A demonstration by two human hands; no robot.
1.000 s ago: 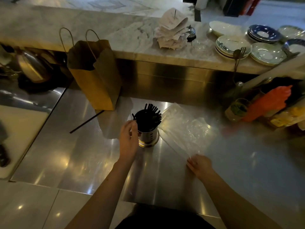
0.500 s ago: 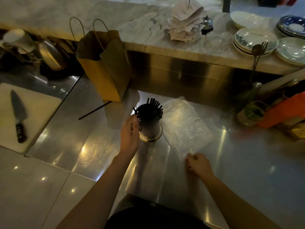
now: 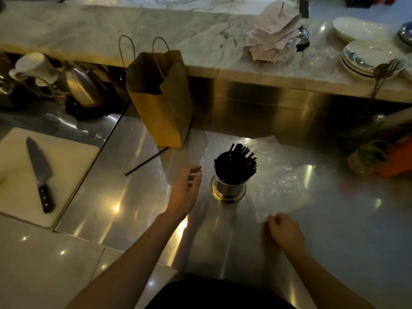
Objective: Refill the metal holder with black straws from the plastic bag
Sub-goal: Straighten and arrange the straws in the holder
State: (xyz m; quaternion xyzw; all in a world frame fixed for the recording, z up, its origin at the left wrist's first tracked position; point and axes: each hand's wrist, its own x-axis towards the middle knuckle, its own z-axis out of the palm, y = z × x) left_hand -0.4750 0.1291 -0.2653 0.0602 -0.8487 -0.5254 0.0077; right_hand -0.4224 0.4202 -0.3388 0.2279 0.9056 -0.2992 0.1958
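Observation:
The round metal holder [image 3: 228, 189] stands upright on the steel counter, packed with black straws [image 3: 236, 163] whose tips lean to the right. My left hand [image 3: 185, 192] hovers just left of the holder, fingers apart, a small gap from it and holding nothing. The clear plastic bag [image 3: 278, 175] lies flat on the counter behind and right of the holder and looks empty. My right hand [image 3: 284, 233] pinches the bag's near corner. One loose black straw [image 3: 146, 161] lies on the counter to the left, near the paper bag.
A brown paper bag [image 3: 162, 103] stands behind the holder to the left. A knife [image 3: 40, 175] lies on a white cutting board [image 3: 66, 166] at left. Kettle and cup sit at back left. Plates [image 3: 367, 59], receipts and a fork are on the marble ledge; jars and orange items at right.
My left hand has let go of the holder's side and opened, pulling slightly left. The right hand stays on the bag's corner. The view has shifted left.

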